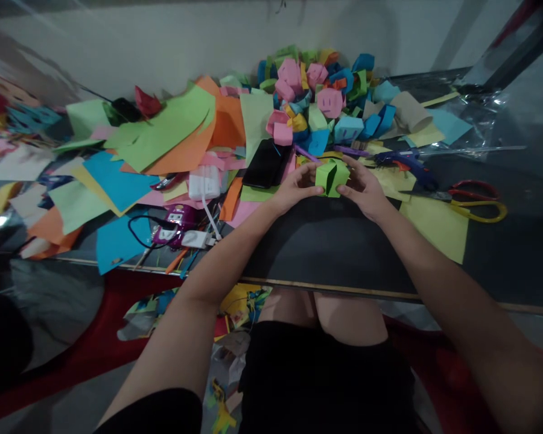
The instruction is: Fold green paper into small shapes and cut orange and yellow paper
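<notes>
Between my two hands a small green folded-paper box [333,178] is held above the front part of the dark table. A dark gap shows on the side of it that faces me. My left hand [298,188] grips its left side, thumb at the lower edge. On the right side, my right hand [365,187] has its thumb near the lower corner and its fingers behind. Just left of my hands lies a black phone [263,164]. Behind them is a heap of small folded-paper pieces, among them a pink one with a drawn face [330,103].
Scissors with red and yellow handles [477,202] lie at right on yellow paper [434,229], near a blue glue gun [407,169]. Coloured sheets [163,129] spread across the left. A purple power strip [177,223], cables and a white charger [204,182] sit near the front edge.
</notes>
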Motion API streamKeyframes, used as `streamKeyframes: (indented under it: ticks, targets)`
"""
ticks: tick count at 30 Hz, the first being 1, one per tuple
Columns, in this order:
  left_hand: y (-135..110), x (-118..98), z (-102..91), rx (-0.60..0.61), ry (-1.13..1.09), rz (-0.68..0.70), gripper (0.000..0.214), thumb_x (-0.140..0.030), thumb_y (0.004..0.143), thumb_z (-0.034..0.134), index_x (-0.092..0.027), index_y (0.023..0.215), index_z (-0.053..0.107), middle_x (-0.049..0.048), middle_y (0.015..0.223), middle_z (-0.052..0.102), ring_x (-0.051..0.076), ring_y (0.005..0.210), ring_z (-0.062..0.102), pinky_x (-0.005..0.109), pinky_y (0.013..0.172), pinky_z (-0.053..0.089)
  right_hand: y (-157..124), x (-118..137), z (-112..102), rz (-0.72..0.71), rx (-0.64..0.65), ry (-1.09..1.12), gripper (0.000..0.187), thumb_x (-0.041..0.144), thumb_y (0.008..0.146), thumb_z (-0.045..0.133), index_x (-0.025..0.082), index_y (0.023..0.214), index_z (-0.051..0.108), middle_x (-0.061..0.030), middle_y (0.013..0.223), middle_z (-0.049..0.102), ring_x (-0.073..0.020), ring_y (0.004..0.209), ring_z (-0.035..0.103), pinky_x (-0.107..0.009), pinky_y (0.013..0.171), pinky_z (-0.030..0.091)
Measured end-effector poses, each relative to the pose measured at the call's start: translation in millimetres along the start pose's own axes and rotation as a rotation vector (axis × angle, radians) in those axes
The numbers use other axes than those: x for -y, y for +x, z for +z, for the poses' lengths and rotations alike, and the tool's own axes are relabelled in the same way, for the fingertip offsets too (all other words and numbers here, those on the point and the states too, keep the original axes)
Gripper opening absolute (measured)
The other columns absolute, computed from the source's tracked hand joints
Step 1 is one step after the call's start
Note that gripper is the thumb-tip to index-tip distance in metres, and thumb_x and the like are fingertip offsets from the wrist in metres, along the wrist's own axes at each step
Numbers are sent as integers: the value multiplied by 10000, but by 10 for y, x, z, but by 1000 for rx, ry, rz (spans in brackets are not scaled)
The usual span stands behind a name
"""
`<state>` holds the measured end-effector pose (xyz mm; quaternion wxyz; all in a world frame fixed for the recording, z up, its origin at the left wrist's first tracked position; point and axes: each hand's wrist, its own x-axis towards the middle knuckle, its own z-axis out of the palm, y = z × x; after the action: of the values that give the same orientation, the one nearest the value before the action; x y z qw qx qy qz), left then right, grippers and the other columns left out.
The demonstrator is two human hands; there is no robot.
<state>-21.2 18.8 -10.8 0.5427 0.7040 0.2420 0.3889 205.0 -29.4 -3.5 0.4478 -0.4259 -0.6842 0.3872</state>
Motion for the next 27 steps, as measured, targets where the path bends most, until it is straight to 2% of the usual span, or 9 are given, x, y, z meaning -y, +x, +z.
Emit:
streamKeyframes:
  ticks: [6,9,12,15,19,23,27]
  targets:
    - [32,13,23,24,-38,-85,838,-691,678,840,-217,1339,638,128,1256,732,307,1171,699,472,1033,544,13,102,39,34,-75,-11,1029,798,773,681,382,1629,290,-107,1473,602,-347,1305,615,-587,1046,542]
    - [29,8,-1,69,-72,-106,856,-670,631,880,-202,1312,656,128,1192,752,306,1121,718,464,1001,562,8,132,44,38,-35,-41,1066,811,772,668,377,1650,249,-106,1436,634,-355,1292,625,-595,1023,558]
    - [14,-3,-41,92,-66,-86,799,-692,645,862,-203,1249,675,124,1159,749,297,1112,716,447,984,565,-1,100,42,31,12,-32,1116,864,733,648,352,1649,269,-111,1411,652,-356,1264,645,-587,1008,570]
    - [3,13,-70,38,25,-46,751,-698,691,828,-223,1243,644,107,1135,726,276,1086,707,443,946,569,-7,81,33,19,14,-5,1123,872,720,651,339,1642,294,-110,1425,644,-353,1279,637,-586,1025,560]
    - [9,59,-65,-38,163,-41,841,-713,638,852,-211,1254,577,134,1203,681,271,1128,671,397,895,568,-7,141,23,-19,13,-52,1062,796,782,672,376,1655,237,-88,1448,630,-333,1307,616,-576,1034,557]
    - [18,82,-35,-61,152,-17,890,-706,616,863,-186,1270,557,171,1261,663,292,1195,644,394,896,566,0,184,31,-15,31,-62,1072,759,796,693,362,1666,208,-87,1482,607,-329,1327,603,-560,1049,552]
    - [20,85,-29,-88,137,28,878,-641,638,886,-205,1330,567,164,1287,668,296,1195,655,412,927,568,4,146,31,-22,36,-21,1099,776,765,711,340,1661,246,-83,1589,503,-338,1418,522,-560,1127,483]
